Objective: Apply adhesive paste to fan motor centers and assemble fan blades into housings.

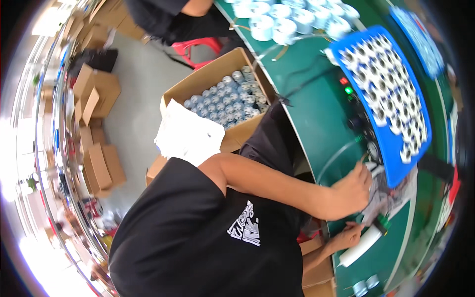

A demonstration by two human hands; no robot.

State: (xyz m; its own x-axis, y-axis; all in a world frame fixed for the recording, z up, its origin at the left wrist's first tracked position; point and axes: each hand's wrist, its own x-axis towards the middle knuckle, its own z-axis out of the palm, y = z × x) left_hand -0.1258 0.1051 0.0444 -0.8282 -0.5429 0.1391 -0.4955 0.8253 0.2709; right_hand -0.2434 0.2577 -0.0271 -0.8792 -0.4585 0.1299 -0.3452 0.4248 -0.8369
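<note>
My left hand (352, 187) reaches over the green table (316, 114), its fingers closed on a small white part (374, 169) just below the blue tray (396, 171). Under that hand lies a clear sheet over printed paper (391, 198). My right hand (348, 235) sits lower, its fingers curled against a white tube (360, 246) with a green cap (383, 225) that lies on the table. My black T-shirt fills the lower middle of the view.
The blue tray holds several round white-and-black parts (383, 84). An open cardboard box (198, 86) of silvery cans stands beside me on the floor. White rolls (282, 17), a lit control box (348, 89), a red stool (198, 47) and another person (168, 15) lie farther off.
</note>
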